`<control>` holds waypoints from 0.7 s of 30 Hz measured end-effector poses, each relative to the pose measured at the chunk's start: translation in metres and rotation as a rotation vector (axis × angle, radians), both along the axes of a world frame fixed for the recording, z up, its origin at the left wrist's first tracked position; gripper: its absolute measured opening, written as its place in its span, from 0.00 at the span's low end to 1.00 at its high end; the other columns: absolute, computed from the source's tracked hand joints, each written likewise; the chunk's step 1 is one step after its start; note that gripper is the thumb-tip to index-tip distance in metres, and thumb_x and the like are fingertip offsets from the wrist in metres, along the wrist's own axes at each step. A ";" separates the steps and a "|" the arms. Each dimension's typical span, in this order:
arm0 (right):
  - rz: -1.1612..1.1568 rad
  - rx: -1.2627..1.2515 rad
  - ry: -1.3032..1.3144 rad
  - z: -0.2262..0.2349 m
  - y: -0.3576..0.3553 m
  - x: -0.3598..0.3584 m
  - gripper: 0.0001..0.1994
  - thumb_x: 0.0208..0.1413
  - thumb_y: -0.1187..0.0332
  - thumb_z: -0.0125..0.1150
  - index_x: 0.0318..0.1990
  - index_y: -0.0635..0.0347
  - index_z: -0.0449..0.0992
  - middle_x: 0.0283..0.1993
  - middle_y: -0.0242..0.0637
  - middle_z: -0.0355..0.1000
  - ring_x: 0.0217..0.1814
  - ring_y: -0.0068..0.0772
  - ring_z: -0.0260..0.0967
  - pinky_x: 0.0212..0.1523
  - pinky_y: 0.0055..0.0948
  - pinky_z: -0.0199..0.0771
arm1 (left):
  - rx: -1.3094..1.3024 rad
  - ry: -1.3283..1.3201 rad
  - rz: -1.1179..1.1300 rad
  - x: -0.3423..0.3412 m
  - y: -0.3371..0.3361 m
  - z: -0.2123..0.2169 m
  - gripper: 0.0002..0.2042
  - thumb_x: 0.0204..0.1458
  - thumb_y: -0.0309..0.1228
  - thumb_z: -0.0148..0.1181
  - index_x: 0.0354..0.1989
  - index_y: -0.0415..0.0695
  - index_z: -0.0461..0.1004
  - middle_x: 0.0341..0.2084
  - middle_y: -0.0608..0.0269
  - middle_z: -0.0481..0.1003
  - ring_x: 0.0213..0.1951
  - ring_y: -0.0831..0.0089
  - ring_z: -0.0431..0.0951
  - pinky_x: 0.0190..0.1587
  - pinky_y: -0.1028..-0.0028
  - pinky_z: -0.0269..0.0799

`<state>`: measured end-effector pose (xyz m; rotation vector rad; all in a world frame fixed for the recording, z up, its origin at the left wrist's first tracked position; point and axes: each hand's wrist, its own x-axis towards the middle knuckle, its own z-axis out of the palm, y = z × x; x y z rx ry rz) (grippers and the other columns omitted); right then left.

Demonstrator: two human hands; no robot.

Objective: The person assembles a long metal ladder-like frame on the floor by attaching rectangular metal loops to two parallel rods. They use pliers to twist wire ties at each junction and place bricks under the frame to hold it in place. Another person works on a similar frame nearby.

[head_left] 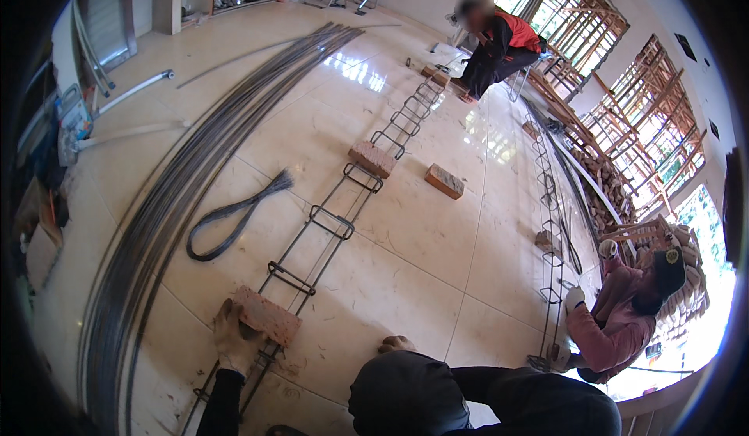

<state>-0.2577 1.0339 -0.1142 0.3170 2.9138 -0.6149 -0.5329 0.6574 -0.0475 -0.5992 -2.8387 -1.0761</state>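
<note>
My left hand (234, 341), in a pale work glove, grips the left end of a red brick (267, 316). This brick lies across a long, narrow rebar frame (295, 277) made of thin rods and bent wire stirrups. Just beyond my dark-clad knee, the gloved knuckles of my right hand (396, 344) show low over the tiles; its fingers look curled, and the knee hides what they hold, if anything. Farther along, a second brick (372, 159) sits at the same frame. A loop of thin tie wire (226, 221) lies on the floor to the left.
Long steel rods (179, 179) lie bundled at left. A loose brick (445, 181) rests right of the frame. A person in a red vest (503, 46) crouches at the far end. Another in pink (612, 315) works at a second rebar frame (552, 237) on the right.
</note>
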 end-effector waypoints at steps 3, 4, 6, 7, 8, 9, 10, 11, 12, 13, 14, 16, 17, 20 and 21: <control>0.007 0.003 -0.003 0.000 0.001 -0.001 0.17 0.54 0.60 0.67 0.50 0.53 0.86 0.60 0.44 0.77 0.64 0.54 0.73 0.64 0.50 0.74 | 0.011 0.024 -0.010 0.000 -0.002 -0.004 0.41 0.34 0.31 0.84 0.62 0.42 0.72 0.69 0.41 0.64 0.69 0.40 0.66 0.71 0.49 0.64; 0.008 0.002 -0.002 0.000 0.001 -0.002 0.17 0.55 0.60 0.67 0.50 0.53 0.86 0.60 0.44 0.77 0.64 0.54 0.73 0.64 0.50 0.74 | 0.012 0.044 -0.017 0.000 -0.004 -0.005 0.41 0.34 0.31 0.84 0.62 0.43 0.72 0.69 0.41 0.65 0.68 0.40 0.66 0.71 0.49 0.65; 0.009 0.005 -0.005 0.000 0.001 0.000 0.17 0.55 0.60 0.67 0.50 0.53 0.86 0.60 0.44 0.77 0.64 0.54 0.73 0.64 0.50 0.74 | 0.020 0.013 -0.008 0.001 -0.002 -0.001 0.41 0.34 0.31 0.84 0.63 0.43 0.71 0.69 0.41 0.65 0.68 0.40 0.66 0.71 0.48 0.65; 0.010 0.008 -0.008 0.000 0.001 0.001 0.17 0.55 0.60 0.67 0.50 0.53 0.86 0.60 0.44 0.77 0.64 0.54 0.73 0.64 0.50 0.74 | 0.025 -0.003 -0.003 0.002 -0.001 0.001 0.42 0.34 0.31 0.84 0.63 0.43 0.71 0.69 0.41 0.65 0.68 0.40 0.66 0.71 0.48 0.65; 0.010 0.007 -0.006 -0.001 0.001 0.000 0.17 0.55 0.60 0.67 0.50 0.53 0.86 0.60 0.44 0.77 0.64 0.54 0.73 0.64 0.50 0.74 | 0.031 -0.003 -0.004 0.002 -0.001 0.003 0.41 0.34 0.31 0.84 0.63 0.43 0.71 0.69 0.41 0.65 0.69 0.40 0.66 0.71 0.48 0.65; 0.010 0.005 -0.006 -0.001 0.000 0.000 0.17 0.55 0.60 0.67 0.50 0.53 0.86 0.60 0.44 0.77 0.64 0.54 0.73 0.64 0.50 0.74 | 0.039 -0.003 -0.005 0.002 0.000 0.003 0.41 0.34 0.31 0.84 0.62 0.42 0.71 0.69 0.42 0.65 0.69 0.40 0.66 0.71 0.48 0.65; 0.012 0.003 -0.007 -0.001 0.000 0.002 0.17 0.55 0.60 0.67 0.50 0.53 0.86 0.60 0.44 0.77 0.64 0.54 0.73 0.64 0.50 0.74 | 0.046 -0.003 -0.007 0.002 -0.001 0.004 0.41 0.34 0.31 0.84 0.62 0.42 0.71 0.69 0.42 0.65 0.69 0.40 0.66 0.71 0.48 0.65; 0.008 0.005 -0.004 -0.001 0.001 0.000 0.17 0.55 0.60 0.67 0.50 0.53 0.86 0.60 0.44 0.77 0.64 0.54 0.73 0.64 0.50 0.74 | 0.032 0.004 -0.010 0.001 -0.002 0.004 0.41 0.34 0.31 0.84 0.62 0.42 0.72 0.69 0.42 0.65 0.69 0.40 0.66 0.71 0.48 0.65; 0.004 -0.001 -0.003 -0.002 0.000 -0.001 0.16 0.55 0.60 0.67 0.50 0.53 0.86 0.60 0.44 0.77 0.64 0.54 0.73 0.64 0.50 0.74 | 0.018 0.011 -0.013 0.001 -0.002 0.004 0.41 0.34 0.32 0.84 0.62 0.42 0.72 0.69 0.42 0.65 0.69 0.40 0.66 0.71 0.48 0.65; 0.004 -0.006 -0.003 -0.002 -0.003 0.000 0.16 0.55 0.60 0.67 0.50 0.53 0.86 0.60 0.44 0.77 0.64 0.54 0.73 0.64 0.50 0.74 | 0.004 0.018 -0.017 0.000 -0.003 0.003 0.41 0.35 0.32 0.84 0.62 0.42 0.72 0.69 0.42 0.65 0.69 0.40 0.66 0.71 0.48 0.65; 0.014 0.000 -0.002 -0.003 -0.001 0.000 0.16 0.55 0.60 0.67 0.50 0.53 0.86 0.60 0.44 0.77 0.64 0.54 0.73 0.64 0.50 0.74 | 0.001 0.027 -0.016 0.000 -0.002 0.002 0.41 0.35 0.32 0.84 0.62 0.42 0.72 0.69 0.42 0.65 0.69 0.40 0.66 0.71 0.48 0.65; 0.056 0.021 0.006 -0.004 0.002 -0.001 0.16 0.57 0.59 0.66 0.50 0.52 0.86 0.60 0.43 0.77 0.64 0.54 0.72 0.64 0.50 0.74 | -0.004 0.046 -0.013 0.000 -0.001 0.000 0.40 0.35 0.32 0.84 0.62 0.42 0.72 0.69 0.42 0.65 0.69 0.40 0.66 0.70 0.48 0.65; 0.089 0.038 0.011 -0.004 0.002 -0.001 0.16 0.59 0.58 0.65 0.50 0.52 0.86 0.60 0.43 0.77 0.64 0.54 0.72 0.64 0.50 0.73 | -0.004 0.056 -0.015 0.000 -0.001 -0.001 0.40 0.35 0.32 0.84 0.62 0.42 0.72 0.69 0.42 0.65 0.69 0.40 0.66 0.70 0.48 0.65; 0.164 0.094 -0.003 -0.002 0.004 -0.001 0.16 0.61 0.57 0.64 0.51 0.52 0.86 0.60 0.42 0.77 0.65 0.53 0.72 0.65 0.50 0.72 | 0.004 0.071 -0.017 -0.001 -0.002 -0.004 0.41 0.34 0.33 0.84 0.62 0.43 0.72 0.69 0.41 0.65 0.69 0.41 0.66 0.70 0.47 0.65; 0.184 0.112 -0.012 0.002 0.003 -0.002 0.16 0.61 0.57 0.64 0.51 0.52 0.86 0.60 0.42 0.77 0.65 0.53 0.71 0.66 0.50 0.72 | 0.011 0.064 -0.014 -0.001 -0.002 -0.005 0.41 0.34 0.33 0.84 0.62 0.43 0.72 0.69 0.41 0.65 0.69 0.41 0.66 0.70 0.47 0.65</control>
